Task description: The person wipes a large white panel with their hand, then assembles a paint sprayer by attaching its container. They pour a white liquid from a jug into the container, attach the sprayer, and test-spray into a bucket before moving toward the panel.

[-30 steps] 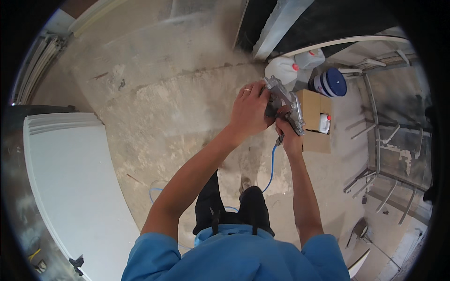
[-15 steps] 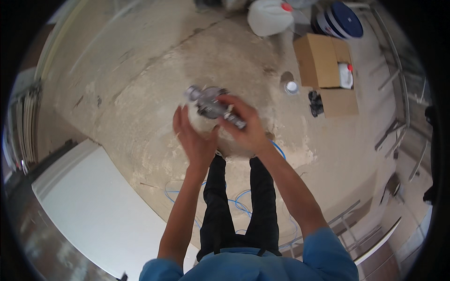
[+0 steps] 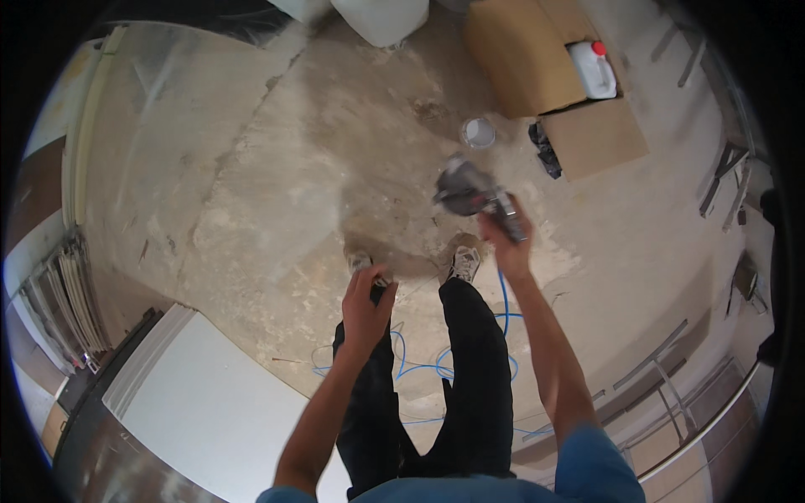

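Observation:
My right hand [image 3: 510, 239] is closed round the grip of a grey metal spray gun [image 3: 470, 189] with a round dark body, blurred by motion. The tool is held out above the floor, ahead of my right shoe. A blue hose [image 3: 505, 293] shows just below that hand; whether it joins the tool is hidden. My left hand [image 3: 367, 306] hangs over my left leg near the shoe, its fingers loosely bent and apart, holding nothing.
An opened cardboard box [image 3: 520, 59] holds a white jug with a red cap [image 3: 594, 69]. Near it are a small white bucket [image 3: 479, 132] and black crumpled plastic [image 3: 545, 151]. Blue hose loops lie round my feet. White panels [image 3: 210, 377] are stacked at left; metal frames [image 3: 662, 377] stand at right.
My right hand has carried the spray gun to the right, away from my left hand. The left hand has dropped back toward my leg. The view has shifted, bringing my shoes into sight.

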Demonstrator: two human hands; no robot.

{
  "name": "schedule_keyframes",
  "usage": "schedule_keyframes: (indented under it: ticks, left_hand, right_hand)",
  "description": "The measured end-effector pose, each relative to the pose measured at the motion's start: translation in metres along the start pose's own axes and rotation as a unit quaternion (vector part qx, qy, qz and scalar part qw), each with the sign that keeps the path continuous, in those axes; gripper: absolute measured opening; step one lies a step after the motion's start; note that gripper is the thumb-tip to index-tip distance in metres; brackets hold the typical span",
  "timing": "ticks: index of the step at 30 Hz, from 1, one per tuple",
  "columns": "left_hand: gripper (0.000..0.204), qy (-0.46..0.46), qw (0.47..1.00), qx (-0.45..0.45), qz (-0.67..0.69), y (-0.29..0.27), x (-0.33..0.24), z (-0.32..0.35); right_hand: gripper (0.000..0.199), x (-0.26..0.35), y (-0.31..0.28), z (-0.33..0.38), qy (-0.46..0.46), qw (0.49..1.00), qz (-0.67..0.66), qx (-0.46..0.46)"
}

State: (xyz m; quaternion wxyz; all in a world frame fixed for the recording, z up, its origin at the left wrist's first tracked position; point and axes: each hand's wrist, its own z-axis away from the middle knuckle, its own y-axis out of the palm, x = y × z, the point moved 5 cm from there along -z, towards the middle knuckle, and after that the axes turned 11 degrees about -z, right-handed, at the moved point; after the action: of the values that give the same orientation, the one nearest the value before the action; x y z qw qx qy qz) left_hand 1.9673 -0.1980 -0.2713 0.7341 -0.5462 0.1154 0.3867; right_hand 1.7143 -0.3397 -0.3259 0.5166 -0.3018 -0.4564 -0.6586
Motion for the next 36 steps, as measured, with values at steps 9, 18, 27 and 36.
schedule_keyframes:
  ticks: [9,18,27,36]
  left_hand:
    - [0.083,0.18,0.959,0.177,-0.13,0.233,0.058,-0.249]
    - [0.126,0.268,0.955,0.087,-0.091,0.344,0.051,-0.378]
    - [0.124,0.298,0.937,0.126,0.132,0.395,0.045,-0.4]
    - [0.102,0.365,0.905,0.124,0.181,0.378,0.038,-0.395]
  right_hand:
    - [0.033,-0.056,-0.101,-0.11,-0.145,0.986,0.025,-0.081]
    - [0.031,-0.129,-0.124,-0.189,-0.204,0.978,0.035,-0.035]
    - [0.034,-0.187,-0.149,-0.218,-0.169,0.985,0.041,-0.014]
    - [0.034,-0.186,-0.14,-0.199,-0.151,0.986,0.043,-0.049]
